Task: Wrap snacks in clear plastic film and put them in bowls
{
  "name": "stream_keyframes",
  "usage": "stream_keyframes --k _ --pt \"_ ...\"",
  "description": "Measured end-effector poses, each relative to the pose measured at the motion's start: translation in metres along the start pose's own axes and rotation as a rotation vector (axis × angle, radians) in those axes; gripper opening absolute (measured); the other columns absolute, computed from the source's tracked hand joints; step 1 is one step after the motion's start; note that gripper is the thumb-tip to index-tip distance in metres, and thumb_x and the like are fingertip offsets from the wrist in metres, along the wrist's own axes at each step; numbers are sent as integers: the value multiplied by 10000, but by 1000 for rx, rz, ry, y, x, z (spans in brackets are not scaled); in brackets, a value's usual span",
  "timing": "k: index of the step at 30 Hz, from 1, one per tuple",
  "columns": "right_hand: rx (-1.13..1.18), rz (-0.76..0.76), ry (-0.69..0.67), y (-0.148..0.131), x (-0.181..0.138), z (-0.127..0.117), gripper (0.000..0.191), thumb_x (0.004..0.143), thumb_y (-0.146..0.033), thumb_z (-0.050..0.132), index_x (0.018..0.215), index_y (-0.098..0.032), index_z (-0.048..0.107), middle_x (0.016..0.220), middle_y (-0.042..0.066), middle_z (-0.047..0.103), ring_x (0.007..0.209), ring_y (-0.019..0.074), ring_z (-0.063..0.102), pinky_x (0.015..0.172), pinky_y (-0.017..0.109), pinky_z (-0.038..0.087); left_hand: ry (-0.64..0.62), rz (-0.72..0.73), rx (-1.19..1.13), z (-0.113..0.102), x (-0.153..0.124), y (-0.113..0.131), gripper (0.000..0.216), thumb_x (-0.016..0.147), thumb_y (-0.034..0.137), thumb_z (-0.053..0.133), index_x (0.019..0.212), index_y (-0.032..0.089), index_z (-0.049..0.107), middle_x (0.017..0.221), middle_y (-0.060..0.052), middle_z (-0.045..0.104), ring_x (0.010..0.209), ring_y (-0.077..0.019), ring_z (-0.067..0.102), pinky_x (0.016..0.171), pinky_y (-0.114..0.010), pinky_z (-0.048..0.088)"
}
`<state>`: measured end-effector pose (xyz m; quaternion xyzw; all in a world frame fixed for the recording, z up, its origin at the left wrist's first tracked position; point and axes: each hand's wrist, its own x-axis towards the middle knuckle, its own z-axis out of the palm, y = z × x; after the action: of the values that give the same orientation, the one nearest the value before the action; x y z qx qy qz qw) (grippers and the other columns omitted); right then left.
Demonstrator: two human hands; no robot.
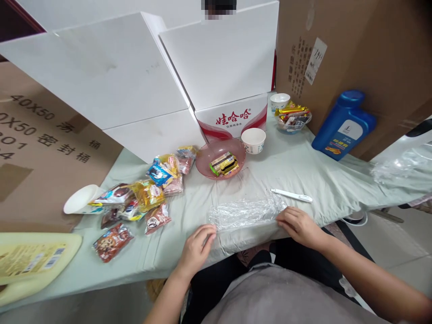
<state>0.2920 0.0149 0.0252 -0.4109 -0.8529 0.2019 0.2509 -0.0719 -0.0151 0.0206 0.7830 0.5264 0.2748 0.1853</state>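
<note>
A crumpled sheet of clear plastic wrap [245,212] lies on the pale green cloth near the table's front edge. My left hand [197,246] rests at its left end with fingers curled onto the film. At the right end, my right hand [299,225] pinches the wrap with bent fingers. A white pen-like tool [292,195] lies just beyond my right hand. Behind the wrap stands a pink bowl [206,155] holding a few wrapped snack bars.
Several snack packets [145,198] lie at the left beside a tipped paper cup [79,200]. A white paper cup [253,140], a glass bowl of snacks [293,118], a blue bottle [344,126], a yellow jug [30,263] and cardboard boxes [354,54] surround the table.
</note>
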Motion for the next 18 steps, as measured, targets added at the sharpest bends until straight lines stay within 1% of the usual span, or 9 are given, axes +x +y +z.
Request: stream_keyframes --k 3,5,7,10,13,15,16,18 --pt "-62 170 107 6 11 8 289 982 -309 368 988 -213 641 915 68 701 825 196 663 736 330 518 117 -160 43 6 17 -2 224 922 338 464 902 208 645 866 -48 704 804 -175 669 741 -293 544" --pt "-150 248 143 11 20 16 321 989 -336 349 981 -206 643 936 72 708 820 201 669 720 319 504 168 -221 88 13 29 -4 230 911 356 476 901 208 652 850 -42 713 770 -174 670 725 -288 533" --pt "-259 293 146 16 27 22 341 994 -353 344 972 -192 644 928 77 710 791 205 667 681 305 479 194 -255 144 22 40 -6 212 896 343 497 903 207 660 864 -47 725 777 -183 677 739 -292 525" --pt "-392 352 108 20 36 27 341 996 -350 351 956 -179 644 889 72 706 739 205 659 614 287 433 196 -295 247 31 51 -11 168 869 309 543 919 203 663 881 -54 729 777 -192 681 725 -286 511" --pt "-461 429 70 20 41 25 326 988 -365 382 961 -176 646 864 75 696 708 214 647 584 293 413 170 -317 349 33 55 -12 179 861 284 562 989 200 654 907 -61 720 778 -201 673 697 -284 500" --pt "-489 437 98 17 44 21 321 971 -389 423 1003 -162 647 884 99 682 752 241 639 625 319 436 191 -306 427 30 57 -7 224 866 273 553 1049 180 642 949 -89 702 820 -228 662 715 -313 501" --pt "-496 414 132 13 45 19 328 962 -399 441 1027 -151 646 914 118 674 808 259 633 677 342 452 222 -288 468 28 57 -2 243 873 272 542 1068 165 640 974 -110 688 861 -247 652 747 -338 501" --pt "-479 308 206 3 48 17 350 956 -403 455 1079 -136 644 1014 153 655 966 291 601 822 398 455 294 -220 519 27 57 11 268 898 278 504 1083 141 642 1031 -148 658 975 -283 619 846 -392 482"
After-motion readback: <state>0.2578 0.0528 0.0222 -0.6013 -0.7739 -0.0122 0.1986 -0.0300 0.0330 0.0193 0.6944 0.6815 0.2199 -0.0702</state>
